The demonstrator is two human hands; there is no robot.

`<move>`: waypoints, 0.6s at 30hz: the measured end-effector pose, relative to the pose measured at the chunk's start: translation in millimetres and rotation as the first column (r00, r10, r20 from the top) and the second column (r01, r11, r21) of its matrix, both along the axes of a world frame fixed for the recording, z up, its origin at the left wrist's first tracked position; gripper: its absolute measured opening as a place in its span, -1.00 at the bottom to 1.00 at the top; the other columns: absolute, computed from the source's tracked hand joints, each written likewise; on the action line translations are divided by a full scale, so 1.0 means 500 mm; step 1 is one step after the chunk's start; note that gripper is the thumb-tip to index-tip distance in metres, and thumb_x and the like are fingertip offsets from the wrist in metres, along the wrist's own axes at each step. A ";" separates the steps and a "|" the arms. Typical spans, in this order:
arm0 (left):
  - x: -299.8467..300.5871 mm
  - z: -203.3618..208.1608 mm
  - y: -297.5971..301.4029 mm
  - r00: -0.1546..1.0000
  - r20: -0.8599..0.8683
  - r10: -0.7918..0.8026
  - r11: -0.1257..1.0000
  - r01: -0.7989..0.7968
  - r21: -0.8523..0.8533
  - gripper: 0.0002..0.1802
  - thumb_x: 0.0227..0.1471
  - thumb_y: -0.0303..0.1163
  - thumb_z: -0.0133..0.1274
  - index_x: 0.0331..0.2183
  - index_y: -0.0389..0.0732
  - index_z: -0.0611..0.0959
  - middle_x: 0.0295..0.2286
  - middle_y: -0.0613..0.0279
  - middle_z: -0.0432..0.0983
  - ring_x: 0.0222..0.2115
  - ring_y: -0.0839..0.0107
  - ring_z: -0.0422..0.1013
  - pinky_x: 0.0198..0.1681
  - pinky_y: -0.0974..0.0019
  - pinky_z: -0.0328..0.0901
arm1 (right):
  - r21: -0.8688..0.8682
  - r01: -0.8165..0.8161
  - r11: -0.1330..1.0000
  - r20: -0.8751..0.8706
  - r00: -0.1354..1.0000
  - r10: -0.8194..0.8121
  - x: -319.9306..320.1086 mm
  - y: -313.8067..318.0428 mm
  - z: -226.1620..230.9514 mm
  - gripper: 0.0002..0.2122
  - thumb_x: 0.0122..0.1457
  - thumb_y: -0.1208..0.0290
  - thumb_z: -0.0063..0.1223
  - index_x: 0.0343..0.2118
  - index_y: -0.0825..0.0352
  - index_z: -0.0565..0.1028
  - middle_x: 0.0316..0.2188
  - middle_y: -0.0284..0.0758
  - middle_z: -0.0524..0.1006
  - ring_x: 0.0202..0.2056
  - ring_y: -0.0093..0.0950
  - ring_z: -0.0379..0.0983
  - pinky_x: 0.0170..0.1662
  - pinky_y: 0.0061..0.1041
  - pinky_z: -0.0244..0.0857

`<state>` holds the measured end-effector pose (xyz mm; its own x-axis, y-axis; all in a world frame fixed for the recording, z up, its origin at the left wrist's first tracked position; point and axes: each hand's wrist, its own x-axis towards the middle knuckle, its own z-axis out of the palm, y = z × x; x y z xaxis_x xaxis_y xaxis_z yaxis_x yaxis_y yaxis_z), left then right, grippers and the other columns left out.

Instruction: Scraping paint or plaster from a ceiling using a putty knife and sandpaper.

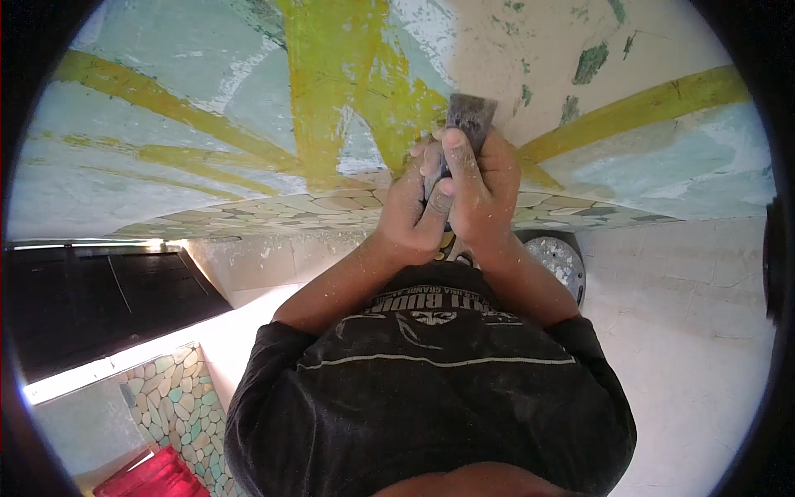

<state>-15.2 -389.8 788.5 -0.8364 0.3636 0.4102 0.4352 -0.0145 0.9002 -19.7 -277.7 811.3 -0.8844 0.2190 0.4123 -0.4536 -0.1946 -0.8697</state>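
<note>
Both hands were raised in front of the person's chest, clasped one over the other around a flat grey metal scraper blade (470, 116) whose squared, dull end stood against the wall. The left hand (410, 217) wrapped the lower part of the tool with its fingers curled shut around it; the right hand (480, 186) closed over the left, its thumb laid along the blade's flat face. The handle itself was hidden inside the two fists, so its material could not be told.

The blade's tip met the peeling wall of pale green and cream paint (207, 99), just beside a broad yellow painted stripe (331, 74), above the band of mosaic pebble tiles (315, 207) that ran along the wall's lower edge.

The scraper looked stiff and fairly light, a thin steel plate that would not bend much under a push; its edge would likely bite if it slipped. The dust and paint flecks on both hands suggested a dry, somewhat slippery hold, so taking it low on the handle with one hand stacked over the other, thumb bracing the flat, seemed the soundest grip.

A round paint-spattered bucket (556, 258) stood on the white floor (687, 331) below the right forearm.
</note>
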 end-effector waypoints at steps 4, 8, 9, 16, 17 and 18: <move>0.009 -0.067 -0.001 1.000 0.005 -0.024 1.000 0.024 0.000 -0.53 0.26 -0.35 -0.15 0.12 -0.39 0.32 -0.04 -0.23 0.39 0.01 -0.10 0.35 0.10 0.11 0.20 | -0.023 0.012 1.000 0.145 0.989 -0.009 0.019 -0.005 -0.034 -0.79 0.33 0.32 -0.03 -0.36 0.38 0.44 -0.59 -0.42 0.50 -0.62 -0.73 0.27 -0.54 -0.69 0.15; 0.012 0.000 -0.008 0.994 0.108 -0.026 0.998 0.032 -0.062 -0.53 0.26 -0.33 -0.15 0.12 -0.36 0.33 -0.07 -0.23 0.41 0.00 -0.09 0.37 0.08 0.13 0.22 | -0.049 0.018 0.999 0.121 0.993 -0.012 0.019 -0.005 -0.015 -0.80 0.34 0.33 -0.03 -0.34 0.37 0.43 -0.57 -0.41 0.51 -0.61 -0.75 0.25 -0.54 -0.70 0.14; 0.012 0.005 -0.009 0.994 0.106 -0.024 0.997 0.031 -0.064 -0.53 0.26 -0.33 -0.15 0.12 -0.36 0.33 -0.07 -0.23 0.41 0.00 -0.09 0.37 0.08 0.13 0.22 | -0.035 0.000 0.999 0.083 0.997 0.003 0.011 -0.006 -0.004 -0.80 0.34 0.33 -0.03 -0.34 0.37 0.43 -0.56 -0.40 0.51 -0.61 -0.75 0.24 -0.54 -0.71 0.14; 0.017 -0.036 -0.008 0.999 0.037 0.023 0.999 -0.022 -0.032 -0.57 0.26 -0.34 -0.14 0.08 -0.36 0.35 -0.12 -0.18 0.45 -0.06 -0.06 0.41 0.03 0.14 0.26 | -0.092 0.032 0.995 0.201 0.979 -0.013 0.027 -0.014 -0.035 -0.81 0.34 0.33 -0.03 -0.33 0.36 0.43 -0.55 -0.41 0.51 -0.60 -0.74 0.27 -0.53 -0.71 0.14; 0.014 -0.023 -0.010 0.999 0.000 0.033 0.999 -0.033 -0.034 -0.58 0.26 -0.34 -0.14 0.08 -0.36 0.35 -0.14 -0.17 0.47 -0.09 -0.05 0.43 0.01 0.14 0.27 | -0.065 0.030 0.997 0.152 0.988 -0.020 0.015 -0.011 -0.026 -0.80 0.34 0.31 -0.04 -0.33 0.36 0.44 -0.54 -0.41 0.52 -0.60 -0.73 0.29 -0.54 -0.71 0.14; 0.015 -0.007 -0.011 0.999 0.003 0.032 0.999 -0.032 -0.035 -0.58 0.26 -0.34 -0.14 0.08 -0.36 0.35 -0.14 -0.17 0.47 -0.09 -0.05 0.43 0.01 0.14 0.27 | -0.036 0.028 0.999 0.107 0.994 -0.024 0.013 -0.010 -0.018 -0.79 0.34 0.30 -0.04 -0.32 0.36 0.44 -0.53 -0.40 0.53 -0.59 -0.73 0.30 -0.54 -0.70 0.14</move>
